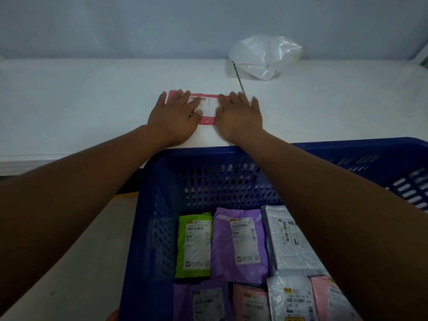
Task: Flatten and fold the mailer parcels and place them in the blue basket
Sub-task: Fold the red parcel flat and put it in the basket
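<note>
Pressing your flat, open left hand [178,114] and right hand [239,117] on the pink mailer [207,120] at twelve o'clock from the blue basket [208,152], sweep outward toward nine and three, expelling air.

white table [92,100] | pink mailer [209,110] (labelled) | crumpled plastic bag [264,56]

both flat hands [208,112] on pink mailer [206,120]

Labels [245,242] on the mailer parcels [222,262] — print seemingly too blurred to read.
</note>
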`<state>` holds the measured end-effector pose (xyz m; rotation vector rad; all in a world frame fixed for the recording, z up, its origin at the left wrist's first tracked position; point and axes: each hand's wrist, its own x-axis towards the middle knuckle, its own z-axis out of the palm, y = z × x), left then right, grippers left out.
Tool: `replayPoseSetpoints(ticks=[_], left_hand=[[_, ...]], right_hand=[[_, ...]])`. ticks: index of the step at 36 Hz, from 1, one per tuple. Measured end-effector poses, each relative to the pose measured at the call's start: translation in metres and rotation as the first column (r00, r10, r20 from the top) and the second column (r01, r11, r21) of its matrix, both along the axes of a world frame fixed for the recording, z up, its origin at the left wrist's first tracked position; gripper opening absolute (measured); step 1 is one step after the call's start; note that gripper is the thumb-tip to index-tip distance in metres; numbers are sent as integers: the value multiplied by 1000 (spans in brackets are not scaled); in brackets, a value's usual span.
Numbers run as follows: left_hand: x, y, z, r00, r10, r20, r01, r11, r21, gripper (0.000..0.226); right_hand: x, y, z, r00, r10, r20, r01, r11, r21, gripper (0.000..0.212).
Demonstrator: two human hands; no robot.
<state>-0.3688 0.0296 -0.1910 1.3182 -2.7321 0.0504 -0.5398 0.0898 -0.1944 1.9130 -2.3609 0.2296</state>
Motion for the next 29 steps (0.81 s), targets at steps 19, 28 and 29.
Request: replayPoseSetpoints(ticks=[19,28,29], left_hand=[[-1,5,4,995,-91,-38,92,996,9,57],[1,9,7,997,-69,-21,67,994,-86,64],[1,9,8,996,-80,-34,77,994,-84,63]], right_hand=[[0,1,2,1000,27,3,-27,1000,15,59],[0,2,4,999,-1,48,5,998,-70,58],[0,1,4,997,63,54,-58,995,-77,57]])
